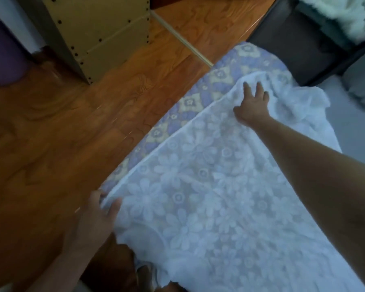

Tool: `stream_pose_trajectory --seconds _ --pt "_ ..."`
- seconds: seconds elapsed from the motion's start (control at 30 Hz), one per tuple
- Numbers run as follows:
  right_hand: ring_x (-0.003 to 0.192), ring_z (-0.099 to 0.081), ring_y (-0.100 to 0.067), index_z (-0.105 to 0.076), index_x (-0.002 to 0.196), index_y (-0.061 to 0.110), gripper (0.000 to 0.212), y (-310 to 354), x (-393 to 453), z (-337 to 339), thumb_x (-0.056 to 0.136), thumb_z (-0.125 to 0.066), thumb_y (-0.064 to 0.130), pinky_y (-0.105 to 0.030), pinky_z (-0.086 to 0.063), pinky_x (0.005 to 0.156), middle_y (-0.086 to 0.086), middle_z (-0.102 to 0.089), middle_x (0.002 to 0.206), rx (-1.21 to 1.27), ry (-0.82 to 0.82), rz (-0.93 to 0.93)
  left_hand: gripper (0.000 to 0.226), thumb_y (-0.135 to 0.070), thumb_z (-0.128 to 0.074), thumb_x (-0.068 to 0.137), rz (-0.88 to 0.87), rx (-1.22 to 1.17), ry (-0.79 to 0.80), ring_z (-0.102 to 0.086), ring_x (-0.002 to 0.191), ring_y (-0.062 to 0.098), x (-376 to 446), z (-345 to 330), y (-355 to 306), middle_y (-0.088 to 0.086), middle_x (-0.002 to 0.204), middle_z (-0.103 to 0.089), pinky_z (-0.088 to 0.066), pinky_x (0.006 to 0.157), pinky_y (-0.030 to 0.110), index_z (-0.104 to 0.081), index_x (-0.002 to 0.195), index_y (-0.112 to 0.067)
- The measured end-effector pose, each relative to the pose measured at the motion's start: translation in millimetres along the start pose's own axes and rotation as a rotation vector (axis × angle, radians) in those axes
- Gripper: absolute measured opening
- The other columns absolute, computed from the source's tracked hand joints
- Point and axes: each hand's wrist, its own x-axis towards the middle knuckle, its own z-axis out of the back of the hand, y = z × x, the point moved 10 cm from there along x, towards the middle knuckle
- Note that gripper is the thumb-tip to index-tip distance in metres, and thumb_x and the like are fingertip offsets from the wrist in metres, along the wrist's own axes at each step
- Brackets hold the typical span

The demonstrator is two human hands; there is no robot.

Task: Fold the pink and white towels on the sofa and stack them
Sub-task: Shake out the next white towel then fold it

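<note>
Wooden floor (pixel 61 127) borders the sofa (pixel 217 76), where the white towel (pixel 209 197) lies spread (flower-patterned). Left hand (pixel 97 220) pinches its near corner; right hand (pixel 252 106) presses flat, fingers straight.

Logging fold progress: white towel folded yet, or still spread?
Spread. The white floral towel lies flat over the patterned sofa cover; left hand pinches its near corner, right hand lies open at the rumpled far end.

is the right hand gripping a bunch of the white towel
No, the right hand lies on the white towel with its fingers spread and straight, pressing it flat rather than holding any fold of it.
</note>
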Motion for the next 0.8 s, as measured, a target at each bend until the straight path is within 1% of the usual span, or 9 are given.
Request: stream_pose_trajectory --seconds 0.1,0.2,0.3,0.4,0.47,0.53,0.63,0.7,0.8 --pt "0.147 -0.018 -0.044 -0.031 0.152 0.008 0.071 17 -50 -52 0.087 -0.05 0.028 -0.049 -0.013 0.121 -0.03 -0.024 0.156 0.073 0.012 0.107 0.041 -0.06 -0.055 0.093 0.004 -0.038 0.039 -0.067 0.094 0.03 -16 -7 25 0.005 0.1 -0.07 -0.054 0.082 0.041 -0.061 0.106 -0.021" --pt "0.137 -0.032 -0.048 -0.045 0.143 0.003 0.059 16 -111 -73 0.086 -0.054 0.017 -0.05 -0.024 0.116 -0.031 -0.038 0.146 0.19 -0.095 0.142 0.027 -0.046 -0.054 0.098 0.054 -0.216 0.099 -0.067 0.08 0.022 -27 7 27 0.001 0.088 -0.069 -0.052 0.065 0.034 -0.064 0.095 -0.021" --pt "0.135 -0.033 -0.045 -0.045 0.141 0.0 0.053 -3 -166 -78 0.09 -0.057 0.008 -0.049 -0.026 0.115 -0.03 -0.039 0.145 0.255 -0.186 0.134 0.029 -0.041 -0.058 0.098 0.048 -0.021 0.093 -0.061 0.065 0.024 -22 40 40 0.008 0.074 -0.064 -0.047 0.058 0.032 -0.061 0.081 -0.018" --pt "0.139 -0.029 -0.045 -0.036 0.148 0.002 0.059 -45 -194 -101 0.093 -0.055 0.011 -0.054 -0.027 0.116 -0.03 -0.035 0.149 0.234 -0.121 0.07 0.027 -0.041 -0.057 0.097 0.068 0.309 0.068 -0.062 0.082 0.029 -20 54 52 0.014 0.097 -0.066 -0.054 0.074 0.043 -0.062 0.103 -0.015" --pt "0.143 -0.025 -0.045 -0.029 0.153 0.005 0.065 -76 -207 -119 0.094 -0.054 0.016 -0.053 -0.024 0.118 -0.029 -0.029 0.154 0.226 -0.037 -0.037 0.042 -0.033 -0.06 0.094 -0.06 0.541 -0.074 -0.054 0.106 0.038 -27 47 24 0.021 0.123 -0.055 -0.049 0.089 0.051 -0.054 0.129 -0.012" --pt "0.144 -0.024 -0.044 -0.027 0.154 0.004 0.068 -100 -224 -129 0.093 -0.052 0.019 -0.05 -0.021 0.119 -0.03 -0.027 0.155 0.219 0.003 -0.104 0.048 -0.025 -0.054 0.087 -0.348 0.524 -0.16 -0.049 0.114 0.042 -53 14 -38 0.023 0.13 -0.049 -0.044 0.095 0.054 -0.054 0.134 -0.012" --pt "0.145 -0.023 -0.041 -0.03 0.154 0.008 0.066 -135 -259 -128 0.092 -0.049 0.021 -0.049 -0.023 0.12 -0.023 -0.026 0.157 0.235 0.062 -0.179 0.053 -0.026 -0.053 0.083 -0.729 0.426 -0.043 -0.047 0.127 0.039 -113 -69 -125 0.017 0.138 -0.05 -0.04 0.106 0.052 -0.059 0.134 -0.014" --pt "0.145 -0.023 -0.037 -0.033 0.153 0.013 0.063 -174 -286 -129 0.094 -0.053 0.017 -0.045 -0.025 0.119 -0.017 -0.023 0.16 0.252 0.12 -0.228 0.051 -0.023 -0.062 0.085 -0.808 0.465 0.065 -0.044 0.135 0.035 -142 -117 -158 0.014 0.145 -0.049 -0.039 0.111 0.048 -0.059 0.136 -0.016" --pt "0.144 -0.029 -0.033 -0.038 0.151 0.015 0.059 -262 -325 -131 0.094 -0.055 0.017 -0.041 -0.028 0.115 -0.015 -0.027 0.158 0.255 0.171 -0.346 0.06 -0.027 -0.07 0.082 -0.74 0.599 0.143 -0.041 0.138 0.038 -146 -158 -177 0.015 0.15 -0.045 -0.041 0.11 0.05 -0.057 0.14 -0.018"
